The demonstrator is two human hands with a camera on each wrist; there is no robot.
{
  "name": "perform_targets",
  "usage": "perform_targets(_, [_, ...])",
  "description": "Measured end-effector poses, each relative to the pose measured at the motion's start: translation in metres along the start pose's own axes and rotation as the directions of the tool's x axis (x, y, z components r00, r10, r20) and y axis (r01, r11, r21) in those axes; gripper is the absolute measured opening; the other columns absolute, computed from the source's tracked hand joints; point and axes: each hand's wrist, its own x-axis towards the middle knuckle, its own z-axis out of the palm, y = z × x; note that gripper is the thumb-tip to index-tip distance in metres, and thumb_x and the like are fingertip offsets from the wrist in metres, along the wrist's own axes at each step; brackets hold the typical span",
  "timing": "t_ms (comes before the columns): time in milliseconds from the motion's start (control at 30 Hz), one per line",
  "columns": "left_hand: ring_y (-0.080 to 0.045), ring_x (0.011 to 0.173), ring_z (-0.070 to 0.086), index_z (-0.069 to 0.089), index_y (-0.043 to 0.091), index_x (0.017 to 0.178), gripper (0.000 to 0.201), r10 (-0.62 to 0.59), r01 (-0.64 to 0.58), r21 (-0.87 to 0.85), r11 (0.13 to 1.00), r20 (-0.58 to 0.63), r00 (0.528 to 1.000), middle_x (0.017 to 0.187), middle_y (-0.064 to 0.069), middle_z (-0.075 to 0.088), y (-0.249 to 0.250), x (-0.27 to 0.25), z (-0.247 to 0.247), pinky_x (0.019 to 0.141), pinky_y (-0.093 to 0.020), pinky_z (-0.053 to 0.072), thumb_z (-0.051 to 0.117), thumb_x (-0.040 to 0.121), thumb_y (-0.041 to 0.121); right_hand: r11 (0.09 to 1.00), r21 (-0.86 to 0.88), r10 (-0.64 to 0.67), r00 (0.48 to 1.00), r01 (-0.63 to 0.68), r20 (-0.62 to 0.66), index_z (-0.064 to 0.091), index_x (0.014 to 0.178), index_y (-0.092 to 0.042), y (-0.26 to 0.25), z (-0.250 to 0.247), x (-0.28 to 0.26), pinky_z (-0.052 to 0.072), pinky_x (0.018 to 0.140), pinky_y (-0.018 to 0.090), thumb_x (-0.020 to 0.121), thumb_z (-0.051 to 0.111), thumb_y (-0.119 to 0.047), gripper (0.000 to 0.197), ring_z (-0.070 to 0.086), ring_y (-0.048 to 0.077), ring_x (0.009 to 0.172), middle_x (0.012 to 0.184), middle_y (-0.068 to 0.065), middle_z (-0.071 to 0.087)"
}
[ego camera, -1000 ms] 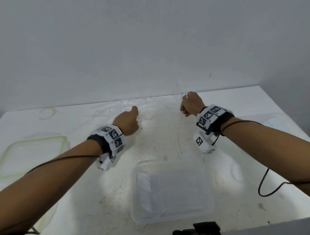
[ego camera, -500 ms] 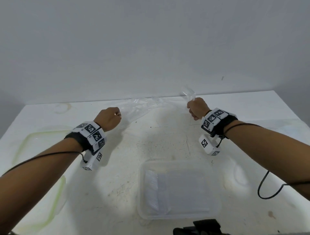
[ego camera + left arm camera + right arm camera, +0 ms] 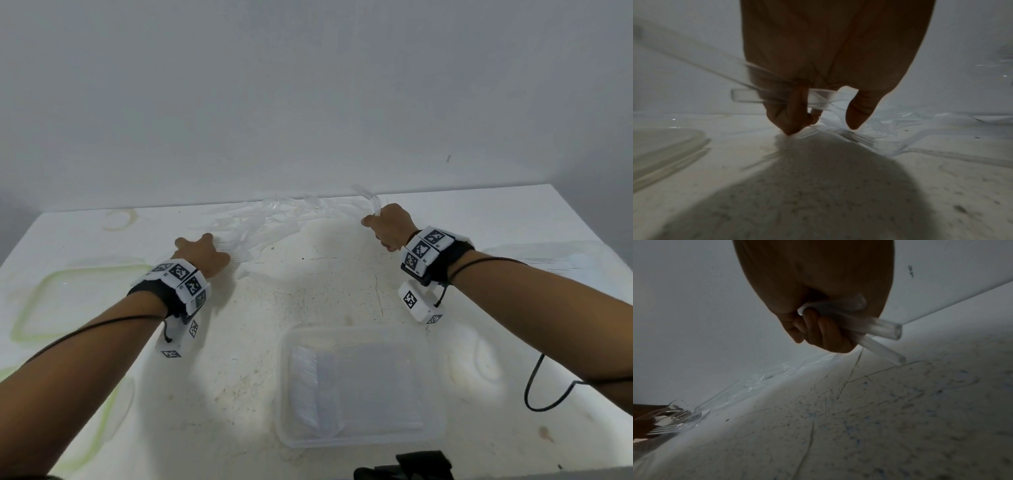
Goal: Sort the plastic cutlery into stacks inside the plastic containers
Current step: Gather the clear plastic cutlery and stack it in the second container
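A heap of clear plastic cutlery (image 3: pixel 274 219) lies at the table's far edge by the wall. My left hand (image 3: pixel 202 255) is at the heap's left end; in the left wrist view its fingers (image 3: pixel 795 112) curl round clear cutlery handles (image 3: pixel 748 95), and clear forks (image 3: pixel 859 139) lie on the table just beyond. My right hand (image 3: pixel 387 222) is raised at the heap's right end and grips clear cutlery handles (image 3: pixel 879 327) in a fist, fork tines (image 3: pixel 375 205) sticking up above it. A clear plastic container (image 3: pixel 435 387) near me holds a stack of clear cutlery (image 3: pixel 305 383).
A green-rimmed container lid (image 3: pixel 27 308) lies at the left, another green-rimmed piece (image 3: pixel 102 428) nearer the front left. A black cable (image 3: pixel 534 387) trails from my right arm over the table. A dark object (image 3: pixel 421 467) sits at the front edge. The white tabletop (image 3: pixel 308 301) is scratched and stained.
Both hands have spread apart along the heap. The left hand moved left and down to the table with cutlery in its fingers. The right hand kept its grip and drifted right.
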Motion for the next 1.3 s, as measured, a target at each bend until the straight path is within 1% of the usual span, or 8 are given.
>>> perform_targets(167, [-0.04, 0.116, 0.048, 0.04, 0.014, 0.137, 0.051, 0.09, -0.085, -0.079, 0.993, 0.062, 0.994, 0.137, -0.021, 0.032, 0.023, 0.002, 0.01, 0.093, -0.039, 0.04, 0.055, 0.089, 0.026, 1.0, 0.004, 0.011, 1.0, -0.011, 0.005, 0.038, 0.057, -0.013, 0.004, 0.002, 0.0, 0.031, 0.044, 0.024, 0.087, 0.061, -0.02, 0.039, 0.038, 0.019, 0.042, 0.053, 0.007, 0.042])
perform_targets(333, [-0.031, 0.104, 0.053, 0.05, 0.009, 0.123, 0.038, 0.276, -0.276, -0.085, 0.957, -0.009, 0.961, 0.123, -0.019, 0.054, 0.048, 0.002, 0.02, 0.077, -0.031, 0.037, 0.056, 0.086, 0.018, 1.0, -0.006, -0.001, 1.0, 0.002, 0.021, 0.041, 0.058, -0.012, 0.006, 0.003, -0.001, 0.032, 0.044, 0.024, 0.087, 0.062, -0.021, 0.037, 0.039, 0.02, 0.042, 0.055, 0.007, 0.045])
perform_targets(433, [-0.027, 0.095, 0.052, 0.054, 0.006, 0.109, 0.025, 0.353, -0.355, -0.1, 0.93, -0.039, 0.935, 0.111, -0.016, 0.06, 0.064, -0.002, 0.023, 0.075, -0.03, 0.036, 0.056, 0.086, 0.013, 0.982, -0.132, -0.131, 0.99, 0.138, 0.061, 0.049, 0.062, -0.012, 0.005, 0.005, -0.005, 0.04, 0.049, 0.025, 0.089, 0.061, -0.023, 0.031, 0.049, 0.018, 0.05, 0.058, 0.002, 0.053])
perform_targets(600, [-0.03, 0.105, 0.055, 0.056, 0.004, 0.11, 0.023, 0.422, -0.423, -0.124, 0.898, -0.035, 0.906, 0.113, -0.014, 0.062, 0.083, -0.011, 0.027, 0.08, -0.028, 0.036, 0.053, 0.09, 0.015, 0.693, -0.5, -0.455, 0.853, 0.519, 0.254, 0.06, 0.099, -0.014, -0.007, 0.02, -0.013, 0.044, 0.077, 0.031, 0.088, 0.062, -0.029, 0.019, 0.056, 0.022, 0.09, 0.094, 0.0, 0.054])
perform_targets(733, [-0.03, 0.111, 0.05, 0.051, 0.005, 0.124, 0.032, 0.403, -0.398, -0.22, 0.891, -0.024, 0.915, 0.125, -0.015, 0.056, 0.076, -0.014, 0.024, 0.083, -0.026, 0.031, 0.046, 0.093, 0.011, 0.591, -0.576, -0.456, 0.823, 0.565, 0.339, 0.054, 0.102, -0.014, -0.013, 0.036, -0.012, 0.038, 0.072, 0.032, 0.085, 0.066, -0.043, 0.036, 0.047, 0.021, 0.084, 0.099, 0.003, 0.042])
perform_targets(967, [-0.032, 0.102, 0.051, 0.053, 0.002, 0.111, 0.024, 0.276, -0.283, -0.199, 0.938, -0.062, 0.959, 0.118, -0.016, 0.058, 0.032, 0.001, 0.003, 0.079, -0.029, 0.033, 0.044, 0.09, 0.008, 0.474, -0.655, -0.443, 0.802, 0.589, 0.401, 0.05, 0.127, -0.016, -0.02, 0.052, -0.012, 0.04, 0.077, 0.034, 0.093, 0.055, -0.037, 0.04, 0.057, 0.031, 0.099, 0.117, 0.012, 0.05])
perform_targets(1200, [-0.03, 0.089, 0.052, 0.053, 0.005, 0.091, 0.009, 0.279, -0.294, -0.161, 0.942, -0.111, 0.954, 0.092, -0.009, 0.056, 0.017, 0.0, 0.001, 0.073, -0.03, 0.033, 0.045, 0.088, 0.007, 0.379, -0.667, -0.469, 0.755, 0.641, 0.459, 0.048, 0.093, -0.012, -0.022, 0.055, -0.019, 0.037, 0.068, 0.03, 0.092, 0.046, -0.024, 0.011, 0.057, 0.027, 0.084, 0.091, 0.007, 0.055])
perform_targets(1300, [-0.027, 0.084, 0.051, 0.051, 0.007, 0.083, 0.008, 0.286, -0.306, -0.181, 0.935, -0.129, 0.95, 0.086, -0.008, 0.057, 0.022, -0.001, 0.004, 0.071, -0.03, 0.033, 0.045, 0.088, 0.008, 0.407, -0.68, -0.433, 0.784, 0.61, 0.445, 0.045, 0.098, -0.012, -0.021, 0.05, -0.025, 0.036, 0.065, 0.03, 0.094, 0.043, -0.027, 0.016, 0.052, 0.026, 0.076, 0.078, 0.004, 0.048])
